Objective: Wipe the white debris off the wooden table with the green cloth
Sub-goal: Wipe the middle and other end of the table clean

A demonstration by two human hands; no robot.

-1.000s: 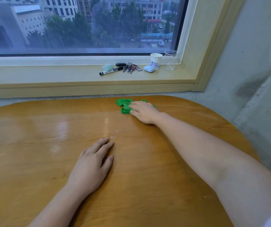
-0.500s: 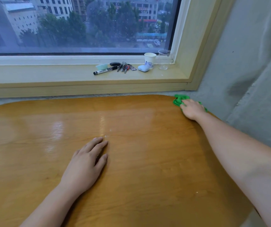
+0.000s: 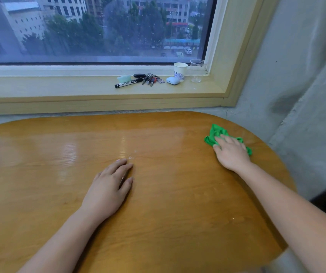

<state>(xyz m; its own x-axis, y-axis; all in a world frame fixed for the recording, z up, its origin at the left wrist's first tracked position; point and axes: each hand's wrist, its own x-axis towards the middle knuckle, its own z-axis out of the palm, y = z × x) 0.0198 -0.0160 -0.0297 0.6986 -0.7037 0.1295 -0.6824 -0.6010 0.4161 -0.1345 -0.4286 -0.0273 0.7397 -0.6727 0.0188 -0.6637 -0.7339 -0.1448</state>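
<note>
A crumpled green cloth lies on the wooden table near its far right edge. My right hand presses flat on the cloth, covering most of it, with the cloth showing past the fingertips and at the right side. My left hand rests palm down on the middle of the table, fingers together, holding nothing. A few small white specks sit just beyond its fingertips. Another tiny speck lies near the right forearm.
The window sill behind the table holds a black marker, a bunch of keys, a white earbud case, a paper cup and a clear plastic cup. A grey concrete wall stands at the right.
My right hand swept the cloth from the table's far middle out to the far right edge, then drew it slightly back onto the table. The left hand stayed put.
</note>
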